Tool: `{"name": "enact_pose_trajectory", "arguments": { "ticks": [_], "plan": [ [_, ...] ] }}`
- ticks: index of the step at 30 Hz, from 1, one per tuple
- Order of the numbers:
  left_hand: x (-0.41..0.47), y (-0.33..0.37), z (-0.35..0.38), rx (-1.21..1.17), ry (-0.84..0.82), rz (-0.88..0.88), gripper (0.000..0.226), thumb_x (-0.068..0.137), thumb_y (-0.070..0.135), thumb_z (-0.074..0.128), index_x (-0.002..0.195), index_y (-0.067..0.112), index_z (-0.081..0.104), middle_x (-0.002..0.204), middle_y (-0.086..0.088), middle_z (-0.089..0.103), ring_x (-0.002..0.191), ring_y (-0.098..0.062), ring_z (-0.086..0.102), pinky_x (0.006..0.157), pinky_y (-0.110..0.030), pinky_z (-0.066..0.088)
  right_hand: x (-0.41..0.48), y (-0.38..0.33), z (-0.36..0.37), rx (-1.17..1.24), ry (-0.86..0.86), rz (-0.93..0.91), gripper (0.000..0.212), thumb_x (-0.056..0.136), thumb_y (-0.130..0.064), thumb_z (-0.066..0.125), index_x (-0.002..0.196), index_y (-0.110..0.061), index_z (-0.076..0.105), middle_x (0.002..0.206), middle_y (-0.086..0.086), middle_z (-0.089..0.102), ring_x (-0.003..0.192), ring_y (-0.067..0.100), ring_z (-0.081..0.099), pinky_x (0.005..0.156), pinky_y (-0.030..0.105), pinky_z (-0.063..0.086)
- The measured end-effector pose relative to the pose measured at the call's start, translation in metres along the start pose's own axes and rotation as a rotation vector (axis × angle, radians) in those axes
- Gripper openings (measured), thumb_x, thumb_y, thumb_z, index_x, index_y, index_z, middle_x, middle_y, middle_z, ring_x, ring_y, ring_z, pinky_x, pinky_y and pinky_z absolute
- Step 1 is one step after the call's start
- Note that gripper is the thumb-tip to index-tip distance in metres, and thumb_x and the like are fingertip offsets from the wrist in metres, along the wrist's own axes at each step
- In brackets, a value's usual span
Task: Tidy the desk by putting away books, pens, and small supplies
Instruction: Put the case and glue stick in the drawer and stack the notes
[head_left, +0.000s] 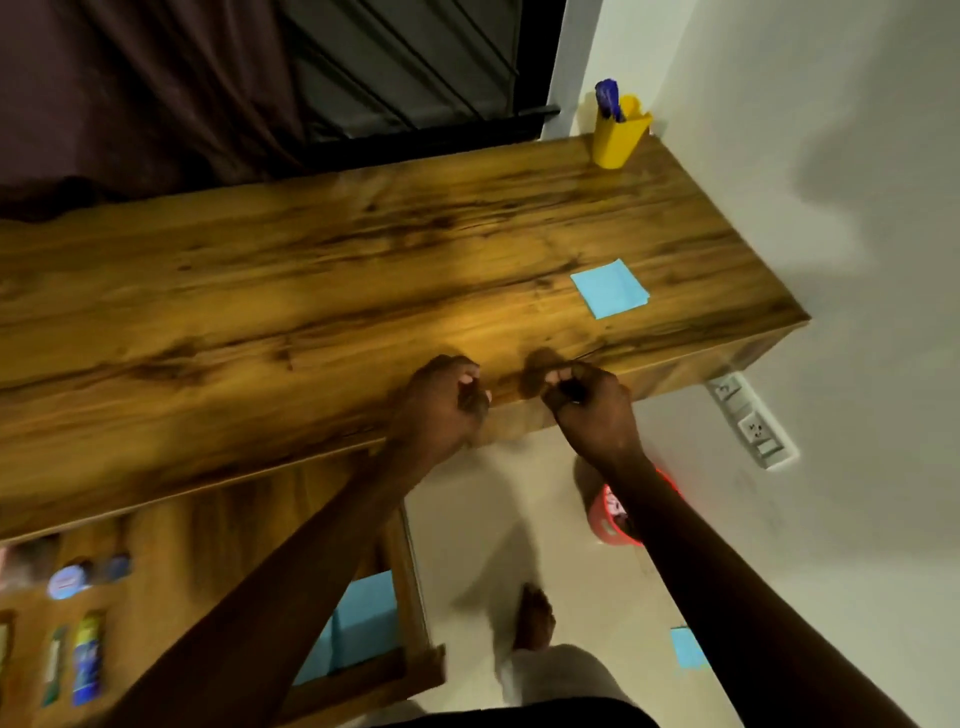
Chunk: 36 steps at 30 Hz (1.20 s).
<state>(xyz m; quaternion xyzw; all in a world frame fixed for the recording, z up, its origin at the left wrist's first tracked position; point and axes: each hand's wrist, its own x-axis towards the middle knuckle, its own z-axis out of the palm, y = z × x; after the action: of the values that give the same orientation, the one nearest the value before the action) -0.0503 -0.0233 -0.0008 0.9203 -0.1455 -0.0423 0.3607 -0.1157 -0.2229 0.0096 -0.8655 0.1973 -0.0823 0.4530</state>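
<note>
Our left hand (441, 402) and right hand (589, 408) sit curled at the desk (311, 286) front edge (holding anything? we cannot tell). The note pad (610, 288) lies beyond, light, thin; we'd pinch an edge.

A dark curtain (130, 93) hangs beside a black window grille (415, 62). A white socket panel (750, 418) sits on the pale wall (831, 208), and a red tub (609, 519) (partly hidden) stands on the light floor (483, 525).

Counter (311, 291): brown wood, warmly lit.
Wall (831, 208): white, at counter's right end.
Window (415, 62): dark bars, behind counter.
Curtain (130, 93): dark, behind counter's left part.
Floor (483, 519): pale, below counter.
</note>
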Motion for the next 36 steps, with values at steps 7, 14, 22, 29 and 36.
{"name": "enact_pose_trajectory", "arguments": {
  "ticks": [7, 14, 22, 29, 36],
  "plan": [
    [0.100, 0.067, 0.073, 0.073, -0.060, 0.038, 0.055, 0.086, 0.033, 0.072, 0.136, 0.019, 0.057, 0.140, -0.004, 0.055, 0.122, -0.025, 0.057, 0.103, -0.031, 0.046, 0.097, 0.039, -0.068, 0.029, 0.008, 0.112, 0.028, 0.076, -0.034, 0.067, 0.104, -0.030, 0.068, 0.102, 0.000, 0.075, 0.100, 0.020, 0.072, 0.093, 0.036, 0.056],
    [0.188, 0.094, 0.125, 0.118, -0.211, 0.021, 0.081, 0.092, 0.036, 0.067, 0.159, 0.017, 0.026, 0.161, -0.011, 0.034, 0.148, -0.030, 0.032, 0.120, -0.037, 0.031, 0.171, 0.056, -0.080, -0.148, -0.051, 0.166, 0.054, 0.093, -0.021, 0.064, 0.144, -0.013, 0.052, 0.136, 0.014, 0.065, 0.127, 0.034, 0.060, 0.099, 0.033, 0.047],
    [0.200, 0.095, 0.139, 0.243, -0.212, 0.067, 0.098, 0.084, 0.034, 0.079, 0.159, 0.012, 0.021, 0.165, -0.011, 0.026, 0.152, -0.029, 0.024, 0.123, -0.038, 0.022, 0.190, 0.065, -0.075, -0.166, -0.081, 0.148, 0.058, 0.088, -0.025, 0.074, 0.141, -0.008, 0.056, 0.131, 0.015, 0.068, 0.121, 0.034, 0.063, 0.099, 0.037, 0.049],
    [0.181, 0.091, 0.116, 0.137, -0.209, -0.025, 0.106, 0.068, 0.021, 0.087, 0.155, 0.034, 0.029, 0.145, -0.011, 0.033, 0.134, -0.034, 0.039, 0.107, -0.038, 0.042, 0.179, 0.048, -0.063, -0.069, -0.110, 0.135, 0.022, 0.087, -0.018, 0.071, 0.108, -0.013, 0.074, 0.094, 0.004, 0.072, 0.093, 0.028, 0.072, 0.074, 0.032, 0.055],
    [0.111, 0.053, 0.038, -0.125, -0.032, -0.118, 0.028, 0.093, 0.020, 0.067, 0.121, 0.017, 0.066, 0.119, 0.000, 0.069, 0.102, -0.015, 0.063, 0.077, -0.022, 0.047, 0.138, -0.004, -0.037, -0.042, -0.223, -0.014, 0.013, 0.086, -0.023, 0.075, 0.098, -0.019, 0.076, 0.090, -0.002, 0.075, 0.081, 0.013, 0.070, 0.064, 0.029, 0.056]
  ]
}}
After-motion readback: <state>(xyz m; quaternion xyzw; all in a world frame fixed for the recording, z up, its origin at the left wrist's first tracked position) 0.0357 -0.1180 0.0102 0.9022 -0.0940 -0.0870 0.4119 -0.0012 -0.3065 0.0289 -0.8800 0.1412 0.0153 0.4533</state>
